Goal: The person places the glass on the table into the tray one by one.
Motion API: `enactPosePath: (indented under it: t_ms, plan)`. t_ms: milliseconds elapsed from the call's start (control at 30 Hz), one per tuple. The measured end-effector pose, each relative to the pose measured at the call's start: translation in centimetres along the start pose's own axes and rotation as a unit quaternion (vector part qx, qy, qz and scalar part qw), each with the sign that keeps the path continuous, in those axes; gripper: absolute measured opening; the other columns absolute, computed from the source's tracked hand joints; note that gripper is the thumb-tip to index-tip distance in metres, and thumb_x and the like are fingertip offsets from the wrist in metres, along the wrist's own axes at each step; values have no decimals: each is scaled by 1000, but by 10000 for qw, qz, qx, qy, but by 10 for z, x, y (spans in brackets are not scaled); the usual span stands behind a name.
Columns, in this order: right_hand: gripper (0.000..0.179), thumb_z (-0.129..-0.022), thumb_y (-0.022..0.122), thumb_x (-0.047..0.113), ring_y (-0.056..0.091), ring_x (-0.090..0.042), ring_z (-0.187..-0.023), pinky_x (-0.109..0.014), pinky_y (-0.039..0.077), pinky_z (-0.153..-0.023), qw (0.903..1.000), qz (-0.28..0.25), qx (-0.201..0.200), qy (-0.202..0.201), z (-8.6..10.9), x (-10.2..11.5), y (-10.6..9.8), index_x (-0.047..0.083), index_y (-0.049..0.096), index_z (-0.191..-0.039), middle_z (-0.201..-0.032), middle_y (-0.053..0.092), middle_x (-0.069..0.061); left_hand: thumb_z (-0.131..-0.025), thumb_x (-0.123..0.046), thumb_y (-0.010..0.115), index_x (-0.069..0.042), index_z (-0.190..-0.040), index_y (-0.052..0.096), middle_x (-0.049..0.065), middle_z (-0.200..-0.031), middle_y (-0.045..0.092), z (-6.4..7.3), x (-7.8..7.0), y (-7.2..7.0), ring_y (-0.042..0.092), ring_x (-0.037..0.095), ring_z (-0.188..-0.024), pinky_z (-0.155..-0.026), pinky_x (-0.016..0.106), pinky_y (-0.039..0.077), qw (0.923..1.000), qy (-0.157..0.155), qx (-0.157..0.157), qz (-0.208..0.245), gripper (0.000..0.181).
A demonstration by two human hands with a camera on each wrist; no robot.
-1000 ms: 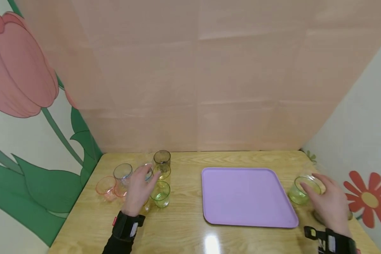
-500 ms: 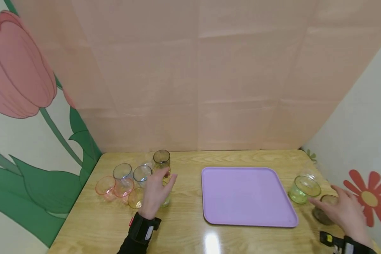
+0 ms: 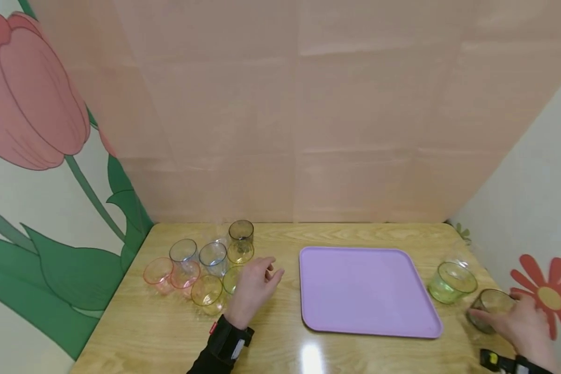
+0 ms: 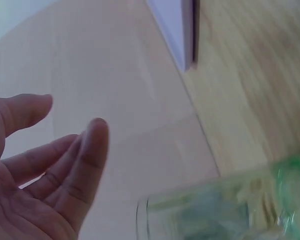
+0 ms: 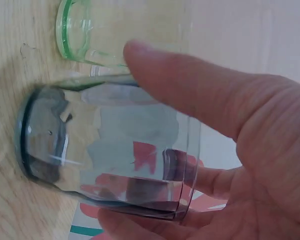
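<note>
Left hand [image 3: 253, 290], thumb [image 4: 27, 110] and fingers [image 4: 88, 160] apart, has moved rightward beside green glass [image 3: 231, 281]; at the frame's lower right, right hand [image 3: 522, 319] grips grey glass [image 5: 122, 132].

- the left hand [image 4: 52, 192] comes in from the left edge, palm side showing, fingers loosely bent.
- its thumb stands apart from the fingertips, with a gap between them.
- a clear, green-tinted glass [image 4: 220, 212] fills the lower right corner, cut off by the frame; its rim points towards the hand, and its base, a stronger green, is at the right edge.
- hand and glass are apart.
- a wooden tabletop [image 4: 245, 75], slightly blurred, slants down the right side.
- at the top, the corner of a pale purple tray [image 4: 172, 25] shows on it, well apart from the glass.
- behind the hand spreads a pale pinkish backdrop [image 4: 105, 65], faintly creased.
</note>
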State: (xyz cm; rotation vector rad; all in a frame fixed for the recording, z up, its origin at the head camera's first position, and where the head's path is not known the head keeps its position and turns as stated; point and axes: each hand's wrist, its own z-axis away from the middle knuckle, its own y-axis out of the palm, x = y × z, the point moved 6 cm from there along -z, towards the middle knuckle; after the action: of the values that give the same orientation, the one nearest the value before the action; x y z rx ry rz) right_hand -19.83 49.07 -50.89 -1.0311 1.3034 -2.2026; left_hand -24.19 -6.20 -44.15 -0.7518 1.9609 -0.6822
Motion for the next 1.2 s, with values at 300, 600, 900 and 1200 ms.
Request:
enactPosePath:
  t_ms: [300,600,900,1200]
  plan:
    - [112,-74,82,37,40,-59,-116,-62,47,-86,9997,-169,-175,16,-8,-2,0,-23,17,-141,-130,33,-48,-89,-24,71,-5,-100,72,2,-80,68,2,4,33,59,7,-69,-60,19,47,9955,-262,898,159,22]
    - [109,-79,76,48,41,-50,-106,-55,45,-74,9923,-823,-911,-162,2,7,-13,-14,19,-147,-125,37,-40,-86,-23,74,-4,-94,73,-4,-73,66,6,12,69,52,1,-61,-54,18,43,9768,-649,1933,651,20]
    - [99,-84,70,49,46,-50,-107,-59,45,-76,9750,-1262,-1810,-273,25,30,-29,-7,22,-151,-134,41,-38,-86,-25,73,-15,-65,62,-13,-55,46,14,8,93,41,3,-49,-45,19,32,9710,-664,2248,470,26]
    - [94,-85,71,41,38,-48,-119,-62,36,-93,9564,-1608,-2361,-613,46,56,-36,-2,21,-152,-135,37,-34,-83,-23,75,-14,-64,63,-10,-54,48,14,11,102,42,5,-46,-42,21,33,9729,-803,2136,382,24]
